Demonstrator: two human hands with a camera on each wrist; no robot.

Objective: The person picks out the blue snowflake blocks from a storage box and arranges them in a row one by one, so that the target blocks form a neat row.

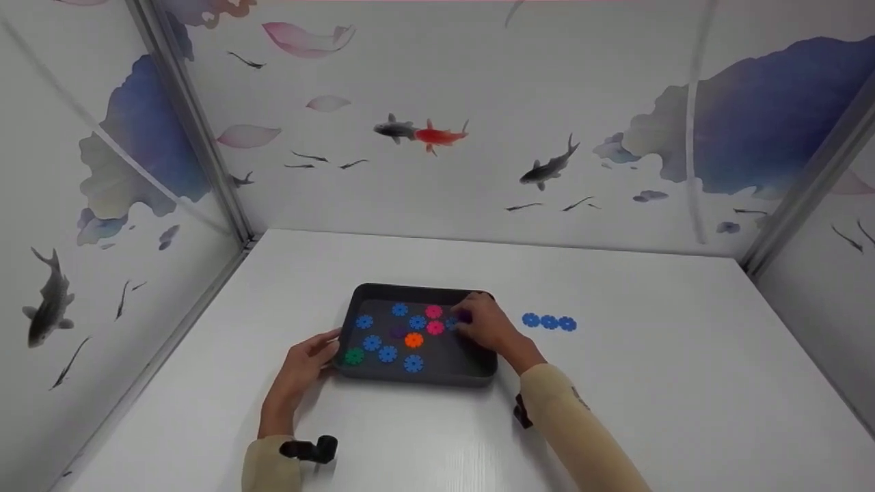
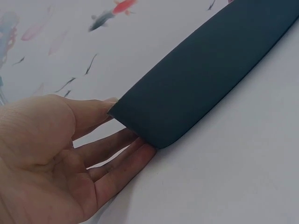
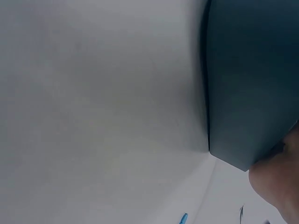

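Note:
A dark grey tray [image 1: 417, 377] stands on the white table, with several notched plastic discs inside, mostly blue. My left hand [image 1: 309, 361] holds its left end; in the left wrist view the thumb lies at the rim and the fingers against the lower side of the tray [image 2: 187, 88]. Over the tray's right part is my right hand [image 1: 487, 321], fingers bent down beside a blue disc [image 1: 451, 323]. Whether they pinch it is hidden. Close by lie two pink discs [image 1: 435, 328] and an orange disc [image 1: 413, 339]. In the right wrist view, the right hand [image 3: 278, 177] shows only partly.
Right of the tray, three blue discs [image 1: 549, 322] form a row on the table [image 1: 656, 383]. A green disc [image 1: 353, 356] is in the tray's near left corner, a dark purple disc [image 1: 398, 332] mid-tray. Walls printed with fish [image 1: 437, 137] enclose the table at the back and sides.

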